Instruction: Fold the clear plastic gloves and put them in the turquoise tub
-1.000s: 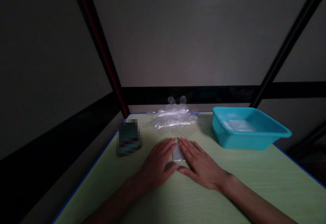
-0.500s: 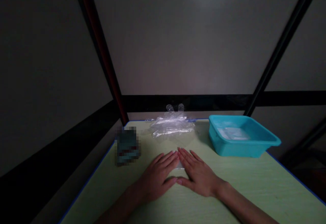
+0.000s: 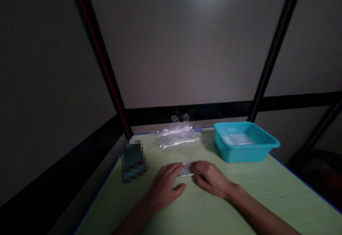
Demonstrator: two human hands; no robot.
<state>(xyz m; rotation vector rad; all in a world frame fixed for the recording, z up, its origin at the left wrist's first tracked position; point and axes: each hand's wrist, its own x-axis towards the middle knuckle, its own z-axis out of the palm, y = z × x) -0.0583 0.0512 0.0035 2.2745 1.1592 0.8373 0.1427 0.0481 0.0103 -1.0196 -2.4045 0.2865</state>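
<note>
A small folded clear plastic piece [image 3: 186, 169] lies on the pale green table [image 3: 267, 199]. My left hand [image 3: 165, 185] rests on the table at its left edge, fingers bent and touching it. My right hand [image 3: 211, 178] sits at its right edge with the fingers curled onto the plastic. Both hands meet over the piece, which mostly shows between their fingertips.
A loose heap of clear plastic gloves [image 3: 177, 137] lies at the table's far edge. A turquoise tub [image 3: 244, 143] holding more clear plastic stands at the back right. A dark blurred object [image 3: 133, 161] sits at the left. Dark frame bars rise behind.
Both hands went from lying flat with fingers stretched over the plastic piece to fingers curled at its edges. The view has tilted up a little.
</note>
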